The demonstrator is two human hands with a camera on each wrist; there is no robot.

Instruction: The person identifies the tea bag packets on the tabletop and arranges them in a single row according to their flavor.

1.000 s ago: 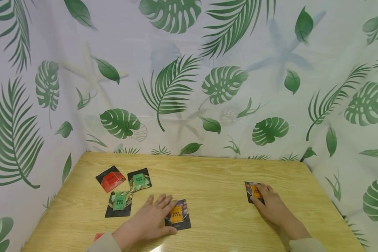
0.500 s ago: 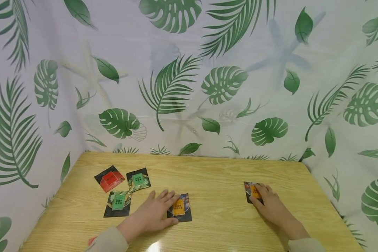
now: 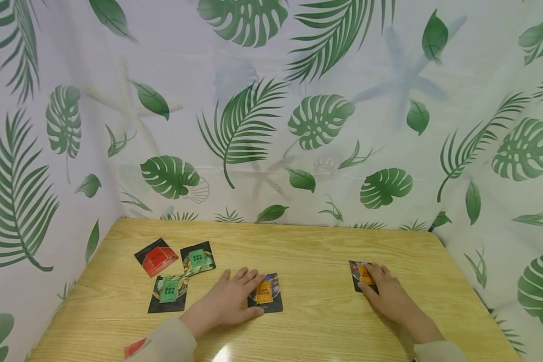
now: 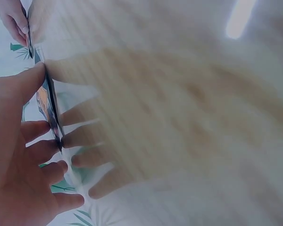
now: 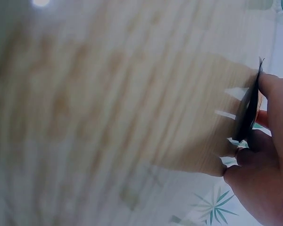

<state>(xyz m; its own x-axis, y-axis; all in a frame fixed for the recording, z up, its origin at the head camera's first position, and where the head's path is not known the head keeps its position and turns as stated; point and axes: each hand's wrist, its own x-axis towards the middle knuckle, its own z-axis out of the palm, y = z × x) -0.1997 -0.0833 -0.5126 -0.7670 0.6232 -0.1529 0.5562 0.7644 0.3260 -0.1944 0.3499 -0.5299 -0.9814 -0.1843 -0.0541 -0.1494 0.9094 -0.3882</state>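
Observation:
My left hand (image 3: 233, 301) lies with fingers spread over the left part of a black sachet (image 3: 271, 297) with an orange label, flat on the wooden table. The left wrist view shows the thumb and two fingertips touching that sachet (image 4: 51, 101) from above. Farther right, my right hand (image 3: 389, 294) rests on a second black sachet with an orange label (image 3: 355, 275), covering its right side. In the right wrist view this sachet (image 5: 247, 113) appears edge-on, with the thumb at one end and fingers along it.
Left of my left hand lie two sachets with green labels, one nearer (image 3: 168, 294) and one behind (image 3: 198, 258), beside a red-labelled sachet (image 3: 156, 257). A red corner of another packet (image 3: 134, 348) shows by my left sleeve. A leaf-patterned cloth (image 3: 262, 125) encloses the table (image 3: 317, 327).
My left hand has slid its orange-labelled sachet to the right and farther back over the table. My right hand and its sachet have stayed in place.

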